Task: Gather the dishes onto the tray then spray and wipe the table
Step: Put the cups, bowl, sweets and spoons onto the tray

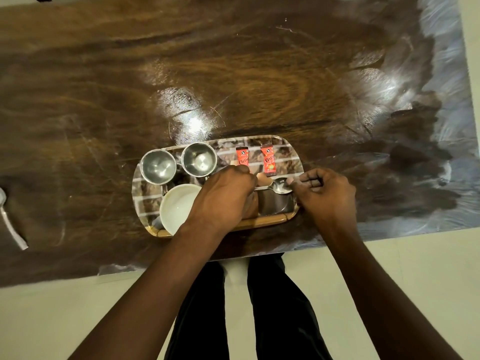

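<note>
A patterned tray (pixel 291 152) lies near the front edge of the dark wooden table (pixel 233 74). On it stand two steel cups (pixel 158 166) (pixel 199 159), a white bowl (pixel 178 206) and two red sachets (pixel 242 156) (pixel 269 159). A steel spoon (pixel 279 186) lies across the tray's right half. My left hand (pixel 223 196) covers the spoon's handle end, fingers curled on it. My right hand (pixel 327 193) pinches the spoon's bowl end at the tray's right edge.
A metal utensil (pixel 10 222) lies at the table's far left edge. The right end of the table shows pale smeared streaks (pixel 441 126). My legs and the light floor (pixel 78 320) are below the table's front edge.
</note>
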`<state>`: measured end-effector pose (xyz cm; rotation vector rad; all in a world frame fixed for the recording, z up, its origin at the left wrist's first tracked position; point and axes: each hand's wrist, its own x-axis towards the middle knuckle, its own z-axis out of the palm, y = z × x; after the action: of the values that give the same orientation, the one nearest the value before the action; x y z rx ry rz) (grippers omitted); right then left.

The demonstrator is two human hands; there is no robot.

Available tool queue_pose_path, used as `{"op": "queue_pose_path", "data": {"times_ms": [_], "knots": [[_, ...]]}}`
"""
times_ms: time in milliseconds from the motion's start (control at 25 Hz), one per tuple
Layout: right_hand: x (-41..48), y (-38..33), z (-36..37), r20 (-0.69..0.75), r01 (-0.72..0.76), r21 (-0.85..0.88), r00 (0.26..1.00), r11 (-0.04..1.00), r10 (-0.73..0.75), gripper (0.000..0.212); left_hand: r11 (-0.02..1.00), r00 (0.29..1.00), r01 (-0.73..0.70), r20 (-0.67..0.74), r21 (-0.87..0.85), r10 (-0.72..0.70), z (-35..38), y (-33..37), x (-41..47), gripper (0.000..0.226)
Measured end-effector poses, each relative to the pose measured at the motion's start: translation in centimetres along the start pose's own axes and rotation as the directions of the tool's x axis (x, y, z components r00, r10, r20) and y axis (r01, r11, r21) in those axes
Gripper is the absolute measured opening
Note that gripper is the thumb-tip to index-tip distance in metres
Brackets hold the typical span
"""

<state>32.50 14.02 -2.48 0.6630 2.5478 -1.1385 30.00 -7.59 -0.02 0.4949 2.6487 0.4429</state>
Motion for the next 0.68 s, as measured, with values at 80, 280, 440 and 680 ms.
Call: {"op": "queue_pose_path", "data": {"times_ms": [80, 280, 440, 680], "knots": [[-0.5, -1.4, -0.2, -0.041, 0.033, 0.038, 0.999, 0.999, -0.032, 0.018, 0.998, 0.995, 0.000, -0.101, -0.065, -0.006, -1.6, -0.8, -1.5, 0.017], [-2.3, -8.9, 2.9, -0.096, 0.209, 0.127, 0.975, 0.970, -0.198, 0.008, 0.991, 0.930, 0.063, -0.352, -0.121, -0.102, -6.1, -7.9, -8.4, 0.015], [-5.2, -18.0, 10.1, -0.051, 0.377, 0.141, 0.926, 0.915, -0.374, 0.013, 0.931, 0.836, 0.330, -0.410, -0.156, -0.365, -7.6, -17.7, -16.0, 0.012], [-8.9, -27.5, 23.8, 0.297, 0.530, 0.151, 0.781, 0.835, -0.550, 0.009, 0.686, 0.571, 0.629, -0.382, -0.365, -0.727, -5.9, -29.3, -24.7, 0.021]]}}
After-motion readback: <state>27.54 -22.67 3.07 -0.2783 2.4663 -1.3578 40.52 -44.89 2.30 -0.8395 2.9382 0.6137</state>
